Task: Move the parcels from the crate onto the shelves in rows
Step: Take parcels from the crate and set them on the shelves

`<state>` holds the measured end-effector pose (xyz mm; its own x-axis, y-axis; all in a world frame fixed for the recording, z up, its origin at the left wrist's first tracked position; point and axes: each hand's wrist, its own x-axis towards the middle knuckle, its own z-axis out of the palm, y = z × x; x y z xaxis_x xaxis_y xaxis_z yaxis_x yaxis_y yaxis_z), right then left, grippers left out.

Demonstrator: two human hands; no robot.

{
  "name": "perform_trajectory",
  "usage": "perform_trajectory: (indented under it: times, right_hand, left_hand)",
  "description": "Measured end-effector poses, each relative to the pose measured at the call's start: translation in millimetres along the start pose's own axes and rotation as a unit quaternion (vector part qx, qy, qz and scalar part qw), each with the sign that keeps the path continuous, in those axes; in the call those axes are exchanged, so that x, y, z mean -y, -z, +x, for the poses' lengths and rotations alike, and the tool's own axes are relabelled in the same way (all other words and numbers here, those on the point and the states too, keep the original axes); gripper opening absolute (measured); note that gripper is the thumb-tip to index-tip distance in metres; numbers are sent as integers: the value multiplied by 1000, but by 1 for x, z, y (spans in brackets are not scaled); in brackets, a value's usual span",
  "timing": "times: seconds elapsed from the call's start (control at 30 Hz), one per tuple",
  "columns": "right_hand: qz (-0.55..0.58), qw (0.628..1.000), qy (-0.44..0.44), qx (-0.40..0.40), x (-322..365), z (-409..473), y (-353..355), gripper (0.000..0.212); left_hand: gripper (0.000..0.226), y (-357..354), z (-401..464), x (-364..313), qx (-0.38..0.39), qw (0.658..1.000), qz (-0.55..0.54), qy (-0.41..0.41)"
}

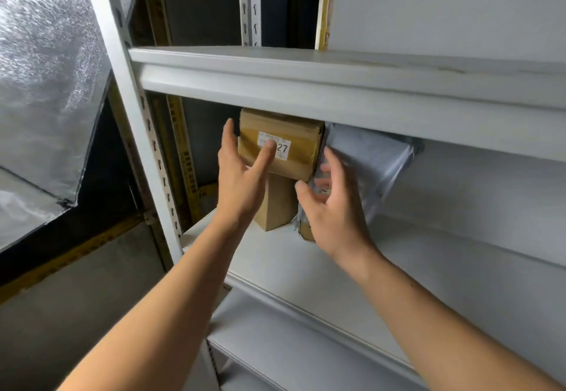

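White-painted metal makes up the shelving unit (337,84), which fills the view from about 12 o'clock round to 5 o'clock, its perforated upright (144,133) slanting down the left side. The middle shelf (398,271) carries the parcels at its left end, close to the centre of the view. At 9 to 10 o'clock, outside the frame, hangs a silvery sheet of foil-like material (46,84).

A grey plastic mailer (373,164) leans at about 2 o'clock from the centre, tilted, its upper edge up under the shelf above. Just to its left a brown taped parcel (284,145) with a white label reading "27" sits on top of a plain cardboard box (277,204) that stands on the shelf.

The left hand (242,182) is spread open with fingers straight; the thumb lies across the label and the fingers reach along the parcel's left side, pressing against it without closing round it. The right hand (330,207) is also open, fingers loosely curled and blurred, at the lower left edge of the grey mailer; whether it touches the mailer cannot be told.
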<state>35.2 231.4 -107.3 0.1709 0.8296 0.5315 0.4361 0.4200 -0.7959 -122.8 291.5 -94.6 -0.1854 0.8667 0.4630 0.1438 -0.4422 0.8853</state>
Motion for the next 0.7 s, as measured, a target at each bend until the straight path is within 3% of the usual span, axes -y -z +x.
perform_trajectory:
  times: [0.1,0.27,0.43,0.63,0.7]
  right_hand:
    - [13,999,-31,-3,10,5,-14,78]
    - [67,997,-38,4,4,-2,-22,86]
    - [163,985,-45,-33,4,-4,-12,42]
    - [297,941,-159,2,11,-1,1,51]
    - [324,930,-171,6,7,-4,0,44]
  left_hand:
    - [66,1,8,-3,48,998,-31,-27]
    - [66,6,2,-12,39,993,-110,16]
    - [58,7,-11,-28,6,989,-148,26]
    - [36,7,-19,-40,-46,986,-159,31]
    - [36,7,-27,-36,-41,989,-141,22]
